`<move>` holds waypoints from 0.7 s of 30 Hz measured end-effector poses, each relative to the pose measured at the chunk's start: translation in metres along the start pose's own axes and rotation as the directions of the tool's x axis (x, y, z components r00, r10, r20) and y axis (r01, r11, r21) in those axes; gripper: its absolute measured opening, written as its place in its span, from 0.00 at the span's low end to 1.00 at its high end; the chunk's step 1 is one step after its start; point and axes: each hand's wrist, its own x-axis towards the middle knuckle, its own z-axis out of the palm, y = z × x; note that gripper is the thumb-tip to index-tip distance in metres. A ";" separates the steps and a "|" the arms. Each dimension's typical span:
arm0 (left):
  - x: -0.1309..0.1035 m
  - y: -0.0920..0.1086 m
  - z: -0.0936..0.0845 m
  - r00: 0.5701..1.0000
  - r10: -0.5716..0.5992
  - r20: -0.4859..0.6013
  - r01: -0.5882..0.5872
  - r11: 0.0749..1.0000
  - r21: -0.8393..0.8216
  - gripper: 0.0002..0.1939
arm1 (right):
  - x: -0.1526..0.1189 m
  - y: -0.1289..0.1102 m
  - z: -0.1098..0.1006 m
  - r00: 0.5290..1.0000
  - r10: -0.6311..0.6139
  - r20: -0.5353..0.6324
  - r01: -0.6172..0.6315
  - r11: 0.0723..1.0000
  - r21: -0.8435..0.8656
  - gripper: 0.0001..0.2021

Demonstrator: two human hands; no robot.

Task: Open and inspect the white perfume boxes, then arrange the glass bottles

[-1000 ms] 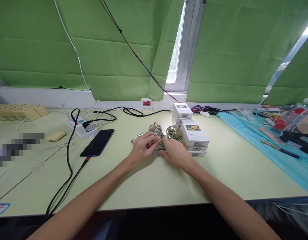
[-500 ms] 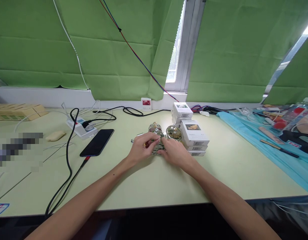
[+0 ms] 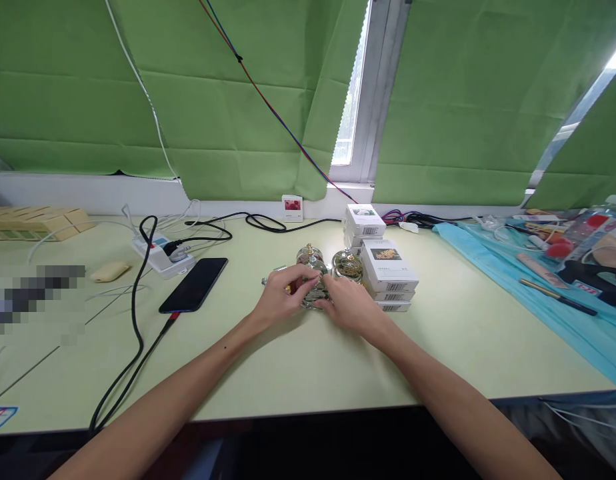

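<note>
Between my two hands stands a small glass jar (image 3: 315, 294) with a lid, partly covered by the fingers. My left hand (image 3: 284, 293) pinches at the top of this jar, thumb and fingertips together near the lid's knob. My right hand (image 3: 352, 305) is closed against the jar's right side, thumb low and fingers higher. Just behind is a similar glass jar (image 3: 309, 253) with a gold knob. Another glass jar (image 3: 347, 265) with dark contents stands beyond my right hand. A shiny item pokes out behind my left hand, mostly hidden.
White boxes (image 3: 389, 267) are stacked right of the jars, with another stack (image 3: 365, 223) behind. A black phone (image 3: 194, 285) on a cable and a white power strip (image 3: 163, 257) lie left. Blue plastic sheeting (image 3: 518, 300) with clutter covers the right side.
Almost nothing differs. Both hands stay at the same jar, and the view has shifted very slightly.
</note>
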 end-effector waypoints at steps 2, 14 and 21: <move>0.000 -0.001 0.001 1.000 0.002 0.001 -0.002 1.000 -0.014 0.08 | 0.001 0.000 0.001 1.000 -0.004 -0.001 0.004 1.000 -0.001 0.12; 0.000 -0.004 0.000 0.994 0.108 -0.003 -0.108 0.994 0.020 0.07 | 0.001 -0.002 0.001 1.000 0.010 0.011 -0.010 1.000 -0.006 0.11; -0.001 0.002 0.002 0.983 0.182 -0.019 -0.176 0.971 0.161 0.08 | 0.002 -0.001 0.004 1.000 0.007 -0.001 -0.007 1.000 -0.012 0.11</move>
